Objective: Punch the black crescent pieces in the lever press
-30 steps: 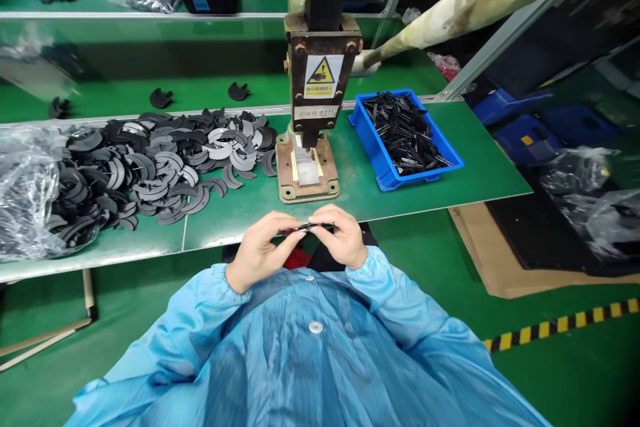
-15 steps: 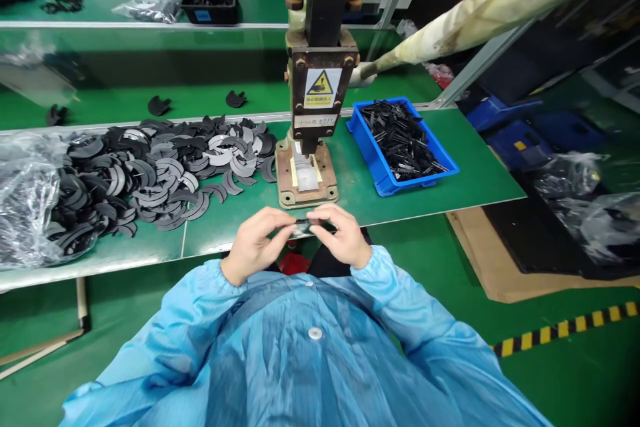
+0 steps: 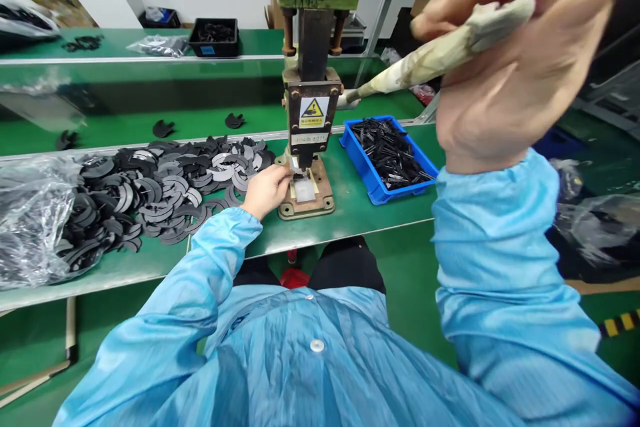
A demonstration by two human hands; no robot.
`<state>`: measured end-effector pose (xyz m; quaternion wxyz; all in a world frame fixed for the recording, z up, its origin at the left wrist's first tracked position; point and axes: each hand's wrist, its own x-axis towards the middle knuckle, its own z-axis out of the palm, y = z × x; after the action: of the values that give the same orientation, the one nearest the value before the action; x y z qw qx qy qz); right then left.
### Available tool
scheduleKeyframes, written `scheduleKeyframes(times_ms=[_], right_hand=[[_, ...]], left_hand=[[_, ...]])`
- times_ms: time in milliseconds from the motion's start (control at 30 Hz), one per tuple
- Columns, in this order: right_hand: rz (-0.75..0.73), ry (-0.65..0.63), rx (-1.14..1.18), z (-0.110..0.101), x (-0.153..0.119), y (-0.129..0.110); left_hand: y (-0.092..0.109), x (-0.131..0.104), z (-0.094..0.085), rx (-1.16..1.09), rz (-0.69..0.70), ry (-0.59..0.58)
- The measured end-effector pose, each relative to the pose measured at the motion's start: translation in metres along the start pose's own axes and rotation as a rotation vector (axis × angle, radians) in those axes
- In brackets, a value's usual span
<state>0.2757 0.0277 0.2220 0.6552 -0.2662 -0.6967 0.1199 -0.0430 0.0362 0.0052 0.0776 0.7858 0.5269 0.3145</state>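
My left hand point(image 3: 269, 190) reaches onto the base of a hand-lever press point(image 3: 310, 103), its fingers pinched together beside the ram. A small part at the fingertips is mostly hidden; I cannot make out its shape. The pale plate point(image 3: 305, 191) on the press base lies just right of these fingers. Raised at the upper right, my right hand point(image 3: 520, 73) is open, fingers stretched out. The wrapped lever point(image 3: 430, 60) of the press lies against its palm, and the fingers are not curled round it.
Many dark crescent-shaped pieces point(image 3: 165, 190) are heaped left of the press, next to a clear plastic bag point(image 3: 35, 227). To the right stands a blue bin point(image 3: 370, 177) of thin black parts. A black bin point(image 3: 215, 48) sits on the back shelf.
My hands have parted from a small dark part held between them. The left moved forward to the press base; the right rose to the lever. The view tilted up.
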Motion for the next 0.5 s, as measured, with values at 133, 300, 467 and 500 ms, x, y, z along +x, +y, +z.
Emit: scheduleKeyframes(times_ms=[133, 300, 467, 500], right_hand=[[0.025, -0.038, -0.009, 0.015, 0.002, -0.027], [0.028, -0.142, 0.023, 0.027, 0.019, -0.041], [-0.088, -0.141, 0.092, 0.028, -0.008, -0.04], [-0.119, -0.129, 0.097, 0.028, -0.023, -0.037]], left_hand=[[0.011, 0.008, 0.001, 0.133, 0.052, -0.08], [0.014, 0.01, -0.002, 0.24, 0.116, -0.178], [0.014, 0.01, -0.002, 0.247, 0.113, -0.186], [0.014, 0.01, -0.001, 0.232, 0.11, -0.182]])
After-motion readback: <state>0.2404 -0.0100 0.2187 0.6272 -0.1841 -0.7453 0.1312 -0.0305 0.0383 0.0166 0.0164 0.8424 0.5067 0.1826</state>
